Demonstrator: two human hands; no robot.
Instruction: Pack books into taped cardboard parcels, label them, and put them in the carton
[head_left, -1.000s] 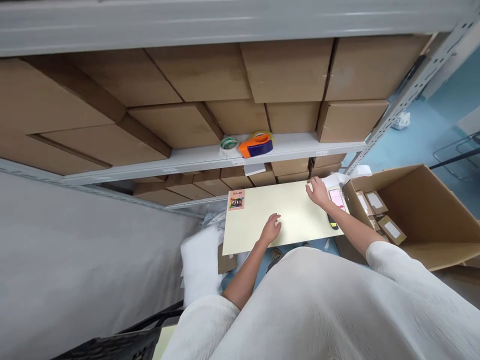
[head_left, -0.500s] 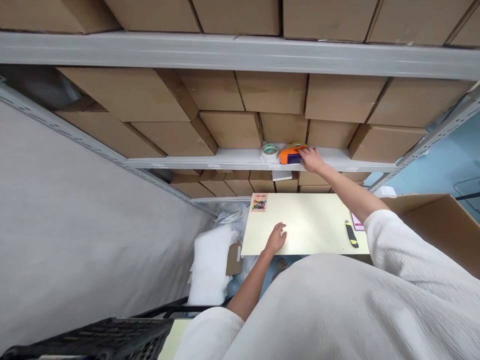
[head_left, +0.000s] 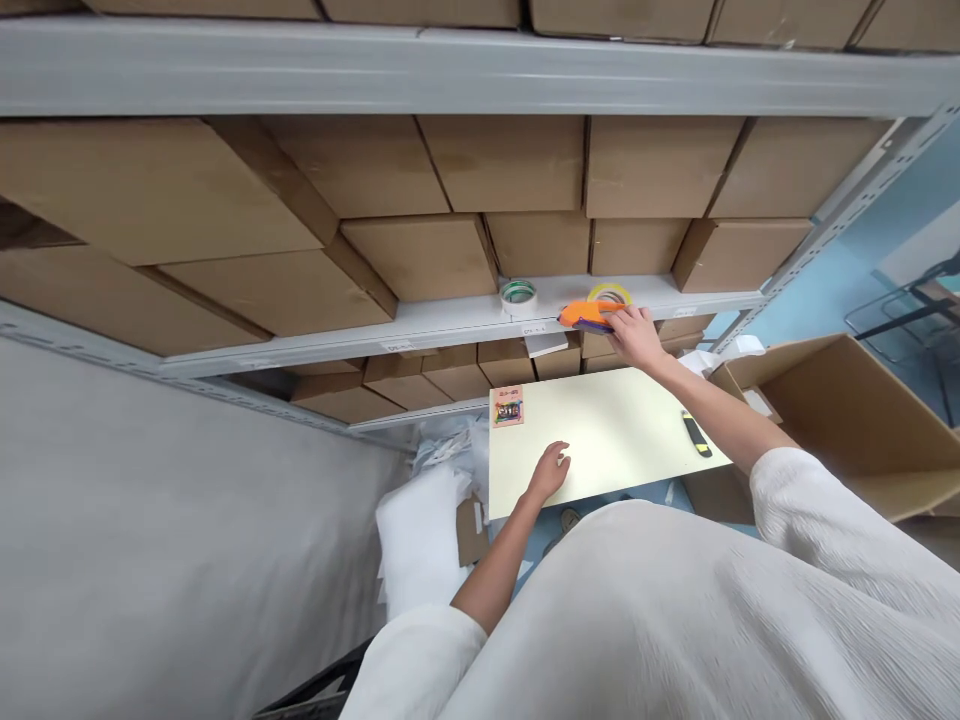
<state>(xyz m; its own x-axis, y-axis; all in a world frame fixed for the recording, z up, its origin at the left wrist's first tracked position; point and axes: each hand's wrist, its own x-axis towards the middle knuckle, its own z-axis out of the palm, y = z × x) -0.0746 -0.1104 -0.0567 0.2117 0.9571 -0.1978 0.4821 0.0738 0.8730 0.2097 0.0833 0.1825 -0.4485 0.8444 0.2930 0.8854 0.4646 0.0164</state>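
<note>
My right hand [head_left: 635, 336] reaches to the shelf edge, its fingers closed around one end of an orange and purple tape dispenser [head_left: 585, 313]. Just behind the dispenser lies a roll of yellow-edged tape [head_left: 610, 292]. A white tape roll with a green core [head_left: 518, 297] sits to its left on the same shelf. Over the pale table [head_left: 592, 430] hovers my left hand [head_left: 550, 472], empty, with fingers slightly curled and apart. The small pink picture card [head_left: 508, 406] lies near the table's far left corner. Below my right forearm rests a black and yellow box cutter [head_left: 697, 434].
Cardboard boxes [head_left: 420, 255] fill the metal shelves ahead. At right stands a large open carton [head_left: 840, 410]. White foam sheets [head_left: 420, 535] are piled left of the table, beside a grey curtain-like wall [head_left: 187, 530].
My right hand has lifted the tape dispenser slightly off its spot and turned it, baring the yellow tape roll behind. The view has shifted right; my left hand stays over the table.
</note>
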